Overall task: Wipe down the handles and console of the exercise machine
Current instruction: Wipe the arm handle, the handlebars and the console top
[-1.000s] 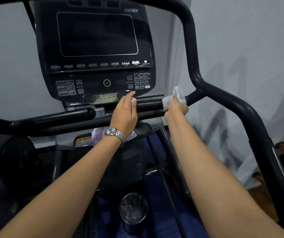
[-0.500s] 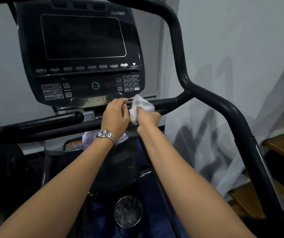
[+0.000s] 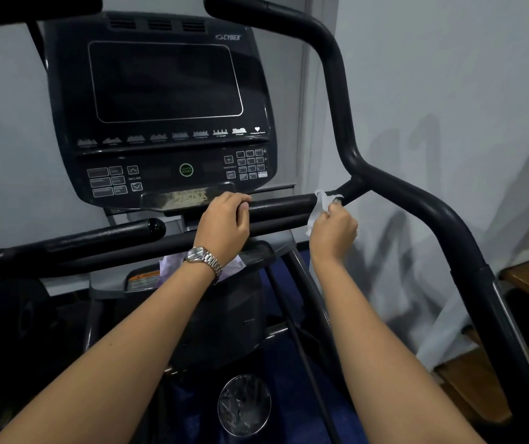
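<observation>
Your right hand (image 3: 333, 233) has its fingers curled shut around a crumpled white wipe (image 3: 320, 205), pressed on the right end of the short padded handle (image 3: 280, 206), where it joins the outer frame tube (image 3: 416, 200). Your left hand (image 3: 224, 224) wraps closed over that handle's left end, just under the lower edge of the console (image 3: 163, 100).

The wipe is bunched small, so it may slide off the round handle or skip its underside. Your left hand covers a stretch the wipe cannot reach until you shift it, and its knuckles sit near the console's buttons (image 3: 250, 165), easily pressed.

The handle's underside is hidden. The pale cloth (image 3: 170, 264) behind your left wrist is mostly covered, and you cannot tell what it is.
</observation>
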Demonstrator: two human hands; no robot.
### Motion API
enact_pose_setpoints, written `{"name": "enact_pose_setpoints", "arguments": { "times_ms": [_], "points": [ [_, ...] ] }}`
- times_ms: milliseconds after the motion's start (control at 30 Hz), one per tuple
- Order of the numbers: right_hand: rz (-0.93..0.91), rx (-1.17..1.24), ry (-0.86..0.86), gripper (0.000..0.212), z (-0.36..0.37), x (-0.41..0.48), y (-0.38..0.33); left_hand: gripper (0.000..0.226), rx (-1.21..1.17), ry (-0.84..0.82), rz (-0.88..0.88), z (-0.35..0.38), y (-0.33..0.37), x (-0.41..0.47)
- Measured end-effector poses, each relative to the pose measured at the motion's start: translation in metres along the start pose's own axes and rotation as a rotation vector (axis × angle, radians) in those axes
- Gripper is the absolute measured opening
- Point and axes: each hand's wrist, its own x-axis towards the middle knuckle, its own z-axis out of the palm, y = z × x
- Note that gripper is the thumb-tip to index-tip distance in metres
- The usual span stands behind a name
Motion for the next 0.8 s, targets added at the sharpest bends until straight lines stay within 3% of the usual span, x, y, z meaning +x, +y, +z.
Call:
{"name": "enact_pose_setpoints", "arguments": {
  "times_ms": [100,167,333,500,667,800],
  "points": [
    [-0.193,0.052,0.007,0.033,0.006,-0.006,-0.013,0.026,-0.022,0.006,0.000,-0.002,-0.003,0.000],
    [-0.297,0.030,-0.105,0.038,0.014,-0.015,-0.033,0.026,-0.030,0.018,-0.002,-0.001,-0.003,0.001],
    [-0.662,0.047,-0.383,0.027,0.021,-0.041,-0.059,0.026,-0.060,0.059,-0.101,0.000,0.000,0.007],
    [-0.598,-0.163,-0.546,0.036,-0.002,0.009,-0.043,0.028,0.130,0.023,-0.063,0.002,0.009,0.016],
    [-0.540,-0.525,-0.720,0.013,-0.025,0.063,-0.029,0.028,0.177,-0.005,0.012,0.015,0.030,0.025],
    [-0.616,-0.731,-0.744,0.016,-0.032,0.078,-0.033,0.029,0.188,-0.026,0.064,0.028,0.040,0.031]
  ]
}}
